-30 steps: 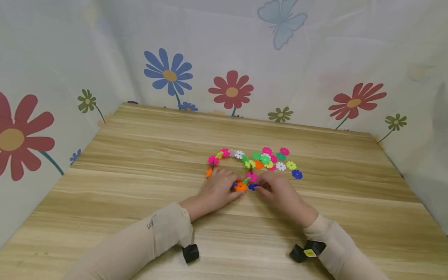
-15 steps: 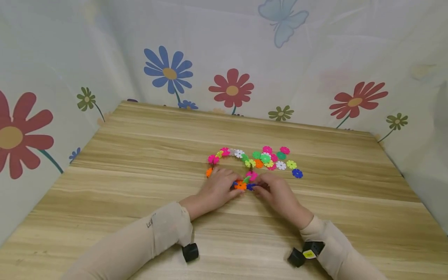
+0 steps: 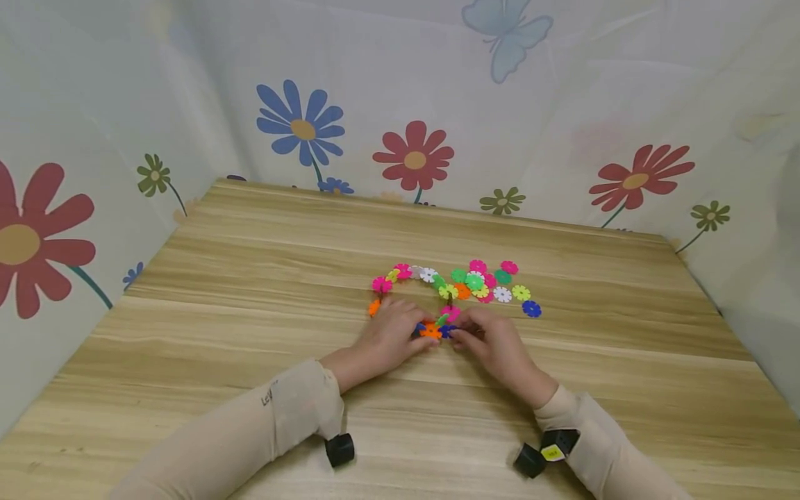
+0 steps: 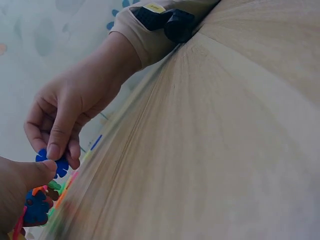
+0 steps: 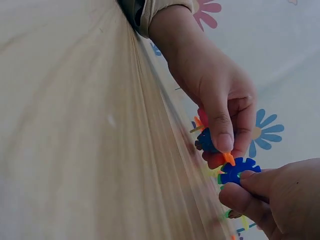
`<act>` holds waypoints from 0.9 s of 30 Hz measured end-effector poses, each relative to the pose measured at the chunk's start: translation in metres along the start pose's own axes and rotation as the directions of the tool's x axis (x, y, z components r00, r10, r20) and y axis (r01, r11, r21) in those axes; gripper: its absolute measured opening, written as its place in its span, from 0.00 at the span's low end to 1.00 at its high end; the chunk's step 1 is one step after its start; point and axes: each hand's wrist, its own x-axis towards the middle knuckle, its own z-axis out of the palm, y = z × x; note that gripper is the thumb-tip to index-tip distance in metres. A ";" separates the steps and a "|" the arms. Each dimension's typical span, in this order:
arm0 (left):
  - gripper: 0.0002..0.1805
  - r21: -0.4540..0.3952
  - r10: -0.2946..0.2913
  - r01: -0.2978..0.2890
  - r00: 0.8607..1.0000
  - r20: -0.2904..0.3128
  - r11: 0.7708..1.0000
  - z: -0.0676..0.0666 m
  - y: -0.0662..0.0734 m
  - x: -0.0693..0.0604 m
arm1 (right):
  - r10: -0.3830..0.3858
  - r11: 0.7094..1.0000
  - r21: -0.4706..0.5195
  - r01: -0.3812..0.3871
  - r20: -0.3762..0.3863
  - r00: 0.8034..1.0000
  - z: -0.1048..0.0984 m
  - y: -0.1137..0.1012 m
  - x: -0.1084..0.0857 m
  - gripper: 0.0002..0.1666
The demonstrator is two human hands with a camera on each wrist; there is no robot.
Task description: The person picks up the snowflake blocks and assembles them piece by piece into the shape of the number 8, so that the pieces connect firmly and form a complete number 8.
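Note:
A chain of notched plastic discs forms a ring on the table, with white (image 3: 428, 275), pink and yellow discs along its far side. The left hand (image 3: 389, 336) pinches the near part of the chain by an orange disc (image 3: 430, 331). From the right, the right hand (image 3: 500, 347) pinches a dark blue disc (image 3: 446, 332) against that orange disc. The right wrist view shows the blue disc (image 5: 240, 171) between the right hand's thumb and finger, touching the orange disc's edge (image 5: 229, 158). Part of the ring is hidden behind the left hand.
Loose discs lie to the right of the ring, among them a white one (image 3: 502, 294), a yellow one (image 3: 521, 292) and a blue one (image 3: 532, 308). A flower-printed curtain (image 3: 387, 62) stands behind the wooden table (image 3: 281, 250).
The right hand has moved slightly left, bringing the blue disc from just beside the orange disc up against it. The left hand has stayed nearly still.

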 end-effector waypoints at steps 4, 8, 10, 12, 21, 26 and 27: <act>0.21 -0.018 -0.001 0.001 1.000 -0.001 1.000 -0.001 0.001 0.001 | 0.022 0.995 0.094 -0.019 -0.026 0.999 0.005 0.001 0.000 0.03; 0.21 -0.016 -0.032 0.032 0.999 0.012 0.999 -0.001 0.003 0.002 | 0.049 0.991 0.126 -0.046 -0.018 0.999 0.007 0.002 0.001 0.03; 0.22 -0.002 -0.042 0.042 0.999 0.001 0.999 -0.001 0.004 0.002 | 0.052 0.994 0.095 -0.050 -0.016 0.999 0.007 0.001 0.003 0.03; 0.24 0.012 -0.036 0.037 0.999 -0.030 0.999 -0.001 0.005 0.002 | 0.039 0.998 0.044 -0.039 -0.011 0.999 0.007 0.001 0.005 0.03; 0.13 0.082 0.075 -0.064 0.988 -0.136 0.995 0.000 0.003 0.002 | 0.013 0.999 -0.033 -0.012 0.035 0.999 0.007 -0.006 0.017 0.08; 0.08 0.088 0.044 -0.031 0.989 -0.141 0.996 0.000 0.002 0.003 | 0.052 0.998 -0.045 -0.049 0.076 0.996 0.002 -0.007 0.021 0.09; 0.08 0.088 0.039 -0.027 0.989 -0.142 0.996 -0.001 0.002 0.004 | 0.067 0.997 -0.047 -0.063 0.084 0.994 0.000 -0.007 0.022 0.08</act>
